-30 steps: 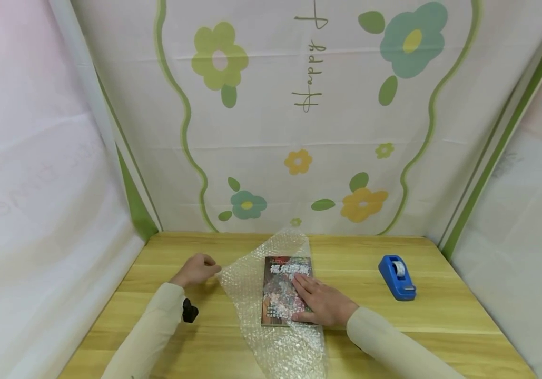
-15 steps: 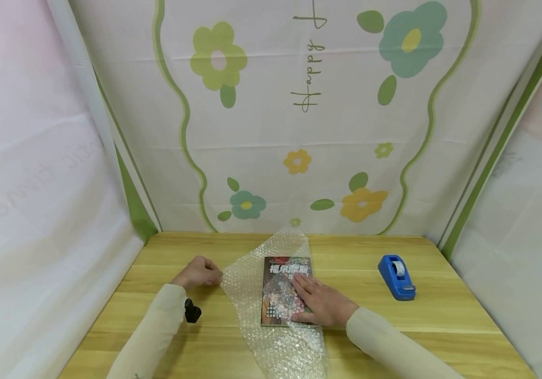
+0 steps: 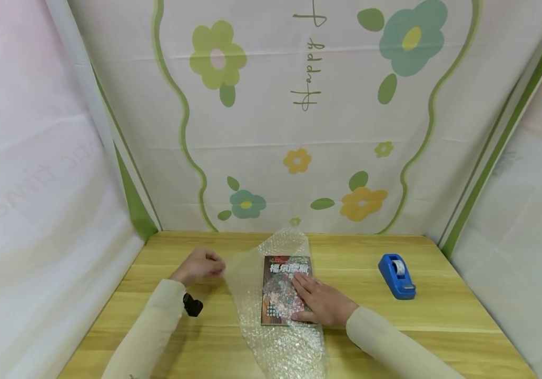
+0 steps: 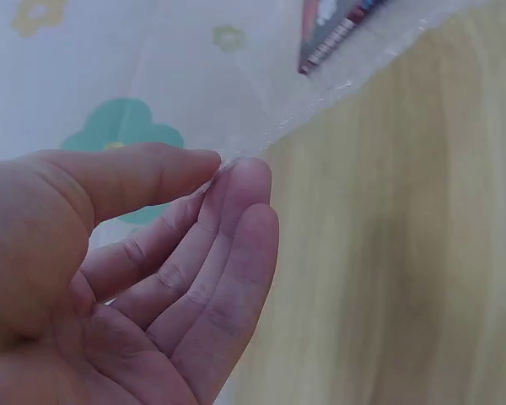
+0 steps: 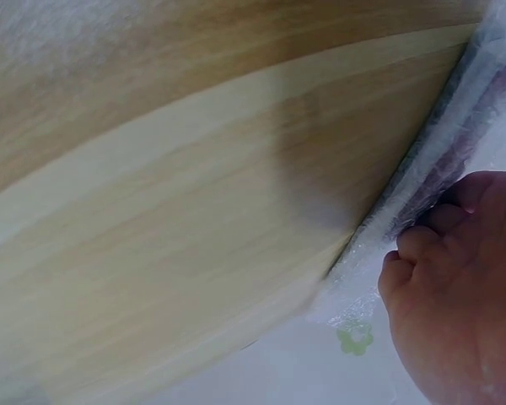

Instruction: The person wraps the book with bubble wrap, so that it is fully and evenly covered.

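A book [image 3: 273, 295] with a dark, colourful cover lies on the table, partly covered by a sheet of clear bubble wrap [image 3: 289, 350]. The wrap also spreads out to the left of the book and toward the front edge. Between thumb and fingertips, my left hand [image 3: 200, 265] pinches the wrap's left corner; the left wrist view shows this pinch on the wrap edge [image 4: 320, 110] up close. My right hand [image 3: 325, 302] rests on the book's right side with its fingers extended, pressing the wrap over the cover. It hides part of the book's right edge.
A blue tape dispenser [image 3: 397, 277] with a roll of tape stands on the wooden table [image 3: 356, 352], right of the book. A flower-printed cloth [image 3: 261, 121] hangs behind the table, with more cloth at both sides. A small black device sits at my left wrist.
My left hand has shifted slightly up and to the right, and the wrap corner it pinches looks lifted off the table. My right hand and the book stay put.
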Demonstrator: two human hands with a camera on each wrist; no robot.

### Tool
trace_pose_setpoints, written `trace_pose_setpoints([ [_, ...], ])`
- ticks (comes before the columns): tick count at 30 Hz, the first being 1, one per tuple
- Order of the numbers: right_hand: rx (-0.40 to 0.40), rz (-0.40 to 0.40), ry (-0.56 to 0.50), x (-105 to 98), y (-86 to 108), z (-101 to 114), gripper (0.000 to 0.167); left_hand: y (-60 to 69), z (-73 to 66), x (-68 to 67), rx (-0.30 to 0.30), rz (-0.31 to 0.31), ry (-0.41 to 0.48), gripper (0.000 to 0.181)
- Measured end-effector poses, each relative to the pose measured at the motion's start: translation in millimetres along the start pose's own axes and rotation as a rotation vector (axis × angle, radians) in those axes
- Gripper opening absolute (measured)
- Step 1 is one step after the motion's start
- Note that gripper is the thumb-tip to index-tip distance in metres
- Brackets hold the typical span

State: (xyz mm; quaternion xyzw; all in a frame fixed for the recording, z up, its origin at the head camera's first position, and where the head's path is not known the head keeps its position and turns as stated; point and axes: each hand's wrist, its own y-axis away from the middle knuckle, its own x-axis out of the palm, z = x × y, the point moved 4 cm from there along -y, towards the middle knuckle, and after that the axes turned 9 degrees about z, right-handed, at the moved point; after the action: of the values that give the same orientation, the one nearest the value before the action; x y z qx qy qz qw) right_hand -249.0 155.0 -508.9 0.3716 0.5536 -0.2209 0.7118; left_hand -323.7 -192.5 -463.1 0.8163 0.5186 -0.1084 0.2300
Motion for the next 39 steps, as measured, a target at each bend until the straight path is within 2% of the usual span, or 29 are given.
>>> trace_pose_setpoints([
  [7, -0.001, 0.0, 0.01, 0, -0.2, -1, 0.095, 1.2, -24.5, 4.4, 0.017, 0.013, 0.062, 0.022],
  [17, -0.002, 0.004, 0.023, 0, 0.1, -1, 0.095, -7.2, -56.9, 17.0, 0.027, 0.007, 0.053, 0.019],
  [23, -0.009, 0.002, 0.019, -1, 0.6, 0, 0.094, -14.4, -74.5, 31.7, 0.055, 0.016, 0.043, 0.019],
  [32, 0.001, 0.011, 0.034, -2, 1.2, 0, 0.094, -26.0, -98.2, 57.0, 0.127, 0.05, 0.046, 0.013],
  [39, 0.013, 0.026, 0.046, -2, -0.5, 0, 0.095, -34.7, -109.7, 80.2, 0.162, 0.077, 0.031, 0.015],
])
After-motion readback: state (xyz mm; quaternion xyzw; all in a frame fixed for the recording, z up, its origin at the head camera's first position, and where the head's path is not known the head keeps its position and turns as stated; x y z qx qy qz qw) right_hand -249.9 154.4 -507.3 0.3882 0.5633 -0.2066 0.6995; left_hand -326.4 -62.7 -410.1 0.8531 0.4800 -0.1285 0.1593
